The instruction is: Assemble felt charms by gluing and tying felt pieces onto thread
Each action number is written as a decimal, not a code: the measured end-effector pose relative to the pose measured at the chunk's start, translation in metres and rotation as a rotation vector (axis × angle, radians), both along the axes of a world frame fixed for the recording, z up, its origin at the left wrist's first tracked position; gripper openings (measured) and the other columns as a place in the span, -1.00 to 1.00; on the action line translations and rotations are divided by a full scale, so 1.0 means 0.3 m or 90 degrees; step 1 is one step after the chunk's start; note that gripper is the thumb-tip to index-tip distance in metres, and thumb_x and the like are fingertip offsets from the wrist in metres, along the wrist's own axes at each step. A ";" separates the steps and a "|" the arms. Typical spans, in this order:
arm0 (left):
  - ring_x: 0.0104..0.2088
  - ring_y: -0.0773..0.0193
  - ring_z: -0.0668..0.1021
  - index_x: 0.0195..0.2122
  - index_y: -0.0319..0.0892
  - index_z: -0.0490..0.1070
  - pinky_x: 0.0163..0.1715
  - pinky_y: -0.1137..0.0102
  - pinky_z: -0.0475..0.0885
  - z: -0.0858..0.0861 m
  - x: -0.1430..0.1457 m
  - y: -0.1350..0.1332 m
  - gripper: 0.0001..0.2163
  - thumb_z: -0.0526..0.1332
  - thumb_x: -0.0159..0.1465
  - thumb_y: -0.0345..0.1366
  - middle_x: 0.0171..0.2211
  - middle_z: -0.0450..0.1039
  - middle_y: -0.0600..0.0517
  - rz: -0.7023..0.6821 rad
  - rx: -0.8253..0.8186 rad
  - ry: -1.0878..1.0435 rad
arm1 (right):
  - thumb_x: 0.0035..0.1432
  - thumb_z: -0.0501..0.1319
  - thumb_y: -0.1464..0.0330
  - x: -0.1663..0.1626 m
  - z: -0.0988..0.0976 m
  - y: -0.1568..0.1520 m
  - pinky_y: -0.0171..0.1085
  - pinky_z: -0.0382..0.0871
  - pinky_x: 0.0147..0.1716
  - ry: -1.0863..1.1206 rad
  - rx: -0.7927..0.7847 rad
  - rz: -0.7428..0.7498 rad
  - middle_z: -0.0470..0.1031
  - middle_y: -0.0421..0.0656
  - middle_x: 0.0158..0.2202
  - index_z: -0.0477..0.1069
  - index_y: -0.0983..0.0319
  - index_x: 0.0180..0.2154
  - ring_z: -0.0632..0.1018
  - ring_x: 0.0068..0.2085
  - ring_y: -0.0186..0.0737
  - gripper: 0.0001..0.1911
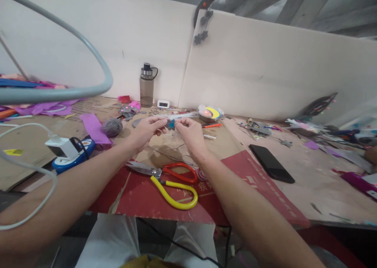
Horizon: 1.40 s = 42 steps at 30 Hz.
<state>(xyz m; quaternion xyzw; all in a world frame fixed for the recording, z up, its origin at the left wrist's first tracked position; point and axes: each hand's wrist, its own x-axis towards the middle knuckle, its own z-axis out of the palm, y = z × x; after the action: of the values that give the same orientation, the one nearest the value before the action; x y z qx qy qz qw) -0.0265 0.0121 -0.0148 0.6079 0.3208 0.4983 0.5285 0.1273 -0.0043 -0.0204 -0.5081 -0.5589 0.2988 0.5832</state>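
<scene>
Over the middle of the table, my left hand (149,130) and my right hand (191,134) face each other with fingers pinched. Between their fingertips is a small grey piece with a blue spot (171,124); its edges are partly covered by the fingers. Grey yarn (176,152) trails in loops on the cardboard below. Scissors (165,175) with one red and one yellow handle lie spread apart between my forearms. A ball of grey yarn (112,127) rests to the left of my left hand.
At the back stand a water bottle (146,85), a small digital clock (163,104) and a bowl with a yellow ring (212,113). A black phone (271,163) lies at right. A blue power strip (66,164) with a white charger (62,148) sits at left, its cable crossing my left forearm.
</scene>
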 end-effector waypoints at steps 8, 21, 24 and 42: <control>-0.52 0.41 0.37 -0.36 -0.23 0.52 -0.50 0.45 0.17 -0.010 -0.006 0.004 -0.78 0.32 0.08 -0.17 -0.54 0.42 0.07 0.048 0.054 0.101 | -0.11 0.19 0.30 -0.020 -0.003 -0.014 -0.36 0.17 -0.45 0.004 0.006 0.028 0.39 -0.27 -0.56 0.44 0.26 -0.48 0.31 -0.48 -0.38 -0.84; -0.54 0.42 0.35 -0.45 -0.24 0.49 -0.50 0.45 0.19 0.002 -0.007 0.002 -0.77 0.33 0.08 -0.15 -0.56 0.39 0.06 -0.011 0.005 0.073 | -0.12 0.19 0.29 -0.023 -0.005 -0.014 -0.37 0.14 -0.46 0.038 -0.012 0.041 0.33 -0.29 -0.59 0.42 0.26 -0.50 0.27 -0.50 -0.40 -0.85; -0.53 0.39 0.41 -0.44 -0.26 0.50 -0.52 0.45 0.21 0.015 -0.005 -0.005 -0.75 0.32 0.07 -0.13 -0.51 0.44 0.00 -0.073 -0.062 -0.008 | -0.12 0.19 0.28 -0.014 -0.005 -0.009 -0.36 0.13 -0.46 0.038 -0.017 0.032 0.31 -0.31 -0.61 0.42 0.26 -0.51 0.25 -0.51 -0.40 -0.83; -0.48 0.38 0.45 -0.39 -0.26 0.52 -0.51 0.47 0.24 -0.002 -0.018 0.027 -0.73 0.30 0.10 -0.10 -0.46 0.46 -0.01 0.006 -0.034 0.001 | -0.11 0.18 0.28 -0.006 -0.016 0.001 -0.36 0.09 -0.49 0.022 -0.018 0.024 0.26 -0.33 -0.63 0.41 0.25 -0.52 0.22 -0.54 -0.41 -0.84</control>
<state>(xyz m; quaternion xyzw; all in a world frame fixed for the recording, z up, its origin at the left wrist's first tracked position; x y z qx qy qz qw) -0.0320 0.0201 -0.0154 0.5924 0.3373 0.4914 0.5421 0.1253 -0.0039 -0.0253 -0.5004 -0.5541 0.3259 0.5799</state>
